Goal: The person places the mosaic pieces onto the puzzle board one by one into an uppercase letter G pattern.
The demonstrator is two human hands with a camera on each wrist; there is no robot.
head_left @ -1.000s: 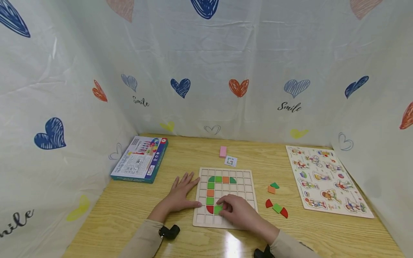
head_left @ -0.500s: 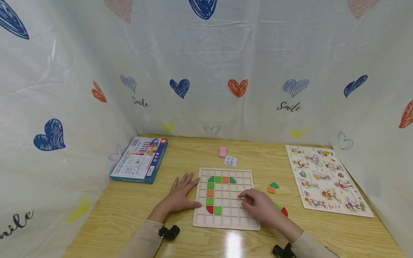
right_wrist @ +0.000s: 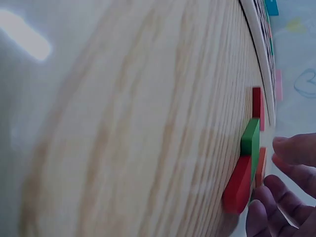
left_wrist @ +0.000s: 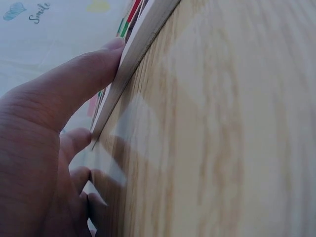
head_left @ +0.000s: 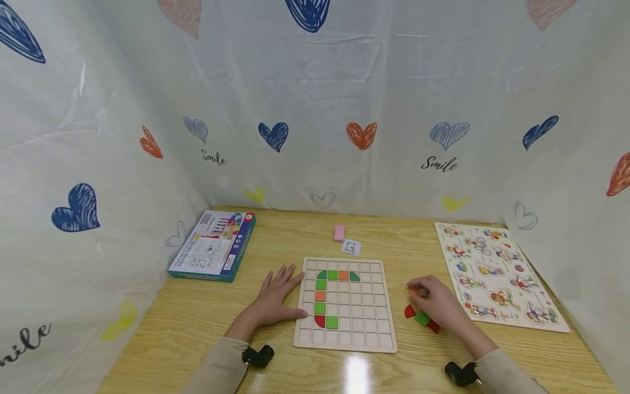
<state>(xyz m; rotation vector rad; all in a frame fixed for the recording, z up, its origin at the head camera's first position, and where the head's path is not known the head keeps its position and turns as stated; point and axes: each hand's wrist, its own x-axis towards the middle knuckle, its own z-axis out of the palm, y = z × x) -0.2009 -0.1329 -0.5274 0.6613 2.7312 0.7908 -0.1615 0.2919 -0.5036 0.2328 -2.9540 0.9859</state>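
A wooden grid board (head_left: 356, 331) lies on the table, with green, orange and red pieces set in its squares in a bracket-like shape. My left hand (head_left: 276, 298) lies spread at the board's left side; its thumb (left_wrist: 98, 64) touches the edge in the left wrist view. Off the board's right side, my right hand (head_left: 435, 301) reaches over the loose pieces. Its fingertips are right at an orange square (right_wrist: 261, 168), partly covered in the head view. Beside it lie a red quarter-round (head_left: 409, 311), a green square (head_left: 422, 318) and another red piece (right_wrist: 238, 185).
A flat printed box (head_left: 213, 245) lies at the back left. Behind the board are a pink block (head_left: 339, 233) and a small pattern card (head_left: 351, 247). A picture puzzle board (head_left: 502, 276) occupies the right side. A heart-print curtain (head_left: 320, 164) surrounds the table.
My right hand has left the green square on the board's lower row and moved right to the loose pieces. The left hand stays at the board's edge.
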